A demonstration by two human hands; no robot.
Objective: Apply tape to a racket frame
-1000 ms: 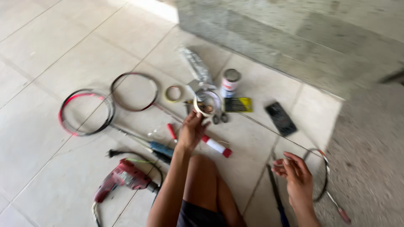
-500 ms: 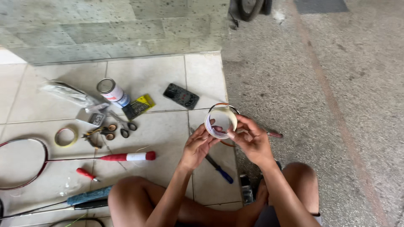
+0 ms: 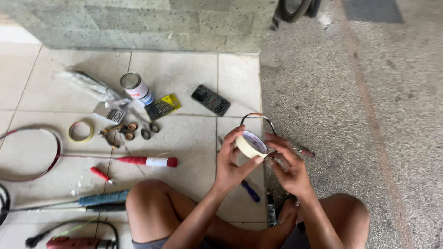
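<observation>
masking tape roll (image 3: 251, 144), cream with a pale inner core, sits clamped between both hands of a person seated cross-legged on the floor, held above the seam where white tiles (image 3: 184, 78) meet rough speckled concrete (image 3: 369, 115). at far left, a red-rimmed racket (image 3: 27, 154) lies flat, its shaft running to a red-and-white grip (image 3: 150, 161); below it a small red-handled screwdriver (image 3: 100, 174), a second racket's blue grip (image 3: 102, 198) and a red power drill (image 3: 76, 242) at the bottom edge. further along, a thin ring of yellowish tape (image 3: 81, 131), a clear plastic bag (image 3: 87, 86), a small tin can (image 3: 136, 87), a yellow-and-black packet (image 3: 162, 106), scissors (image 3: 144, 127) and a dark phone (image 3: 211, 99) lie scattered on the tiles, well apart from the hands. the left hand (image 3: 233, 159) is closed around the roll's near side, thumb and fingers gripping the rim; the right hand (image 3: 288, 166) is closed on the far side, fingertips pressed at the roll's edge. behind the hands the head of another racket (image 3: 257, 116) shows, mostly hidden, and a blue-handled tool (image 3: 250, 191) lies on the tile below them. judging by the fingertip position, the step in hand looks like hunting for the tape's loose end; the next move would call for a nail catching that edge and a steady peel while the left hand keeps the roll from turning.
</observation>
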